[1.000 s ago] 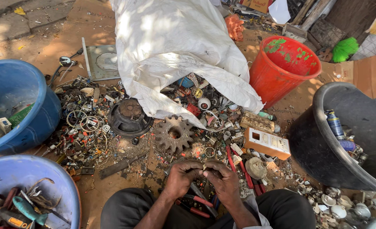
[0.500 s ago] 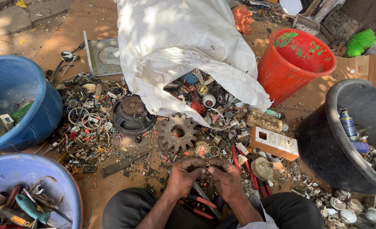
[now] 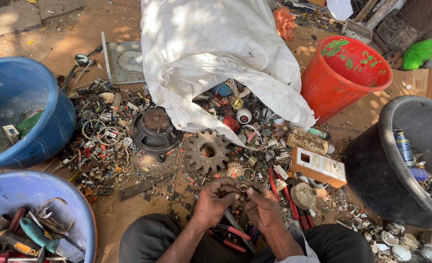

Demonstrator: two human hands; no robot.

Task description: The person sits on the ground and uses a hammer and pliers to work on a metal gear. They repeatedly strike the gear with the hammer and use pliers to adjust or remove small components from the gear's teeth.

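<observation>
My left hand (image 3: 217,200) and my right hand (image 3: 261,205) meet just above my lap, fingertips pinched together on a small metal ring (image 3: 243,187). Red-handled pliers (image 3: 230,233) lie under my hands between my knees. Just beyond my fingers sit a loose metal ring (image 3: 248,174) and a rusty gear wheel (image 3: 206,151) on the ground. A heap of small scrap parts (image 3: 104,141) spreads across the dirt in front of me.
A white sack (image 3: 216,53) spills scrap at the centre. A red bucket (image 3: 342,78) stands at right, a black tub (image 3: 396,165) at far right. Two blue tubs (image 3: 26,112) (image 3: 45,195) are at left, the near one holding tools. A round speaker (image 3: 153,129) and a white switch box (image 3: 319,167) lie nearby.
My hands stay together on the small ring, fingers shifting slightly. The view has tilted a little, nothing else has moved.
</observation>
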